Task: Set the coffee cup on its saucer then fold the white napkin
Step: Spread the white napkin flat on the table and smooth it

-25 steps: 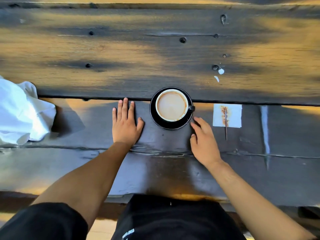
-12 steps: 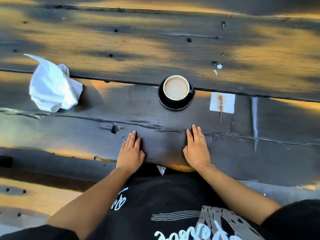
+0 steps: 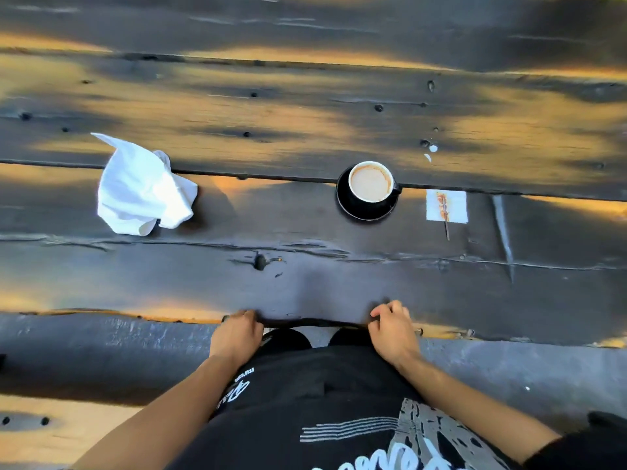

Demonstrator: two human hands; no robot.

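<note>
The coffee cup (image 3: 369, 183), white inside and full of milky coffee, stands on its black saucer (image 3: 360, 214) at the table's middle. A crumpled white napkin (image 3: 142, 191) lies in a heap well to the left of it. My left hand (image 3: 235, 337) and my right hand (image 3: 390, 330) rest at the table's near edge. Their fingers are loosely curled and hold nothing. Both hands are far from the cup and the napkin.
A small white paper (image 3: 454, 205) with a stained wooden stir stick (image 3: 444, 215) lies right of the saucer. The dark plank table (image 3: 305, 266) has cracks and knot holes. A bench runs below its near edge.
Both hands have drawn back from beside the saucer to the table's near edge and their fingers have curled. The view has pulled back, so the napkin shows whole at the left.
</note>
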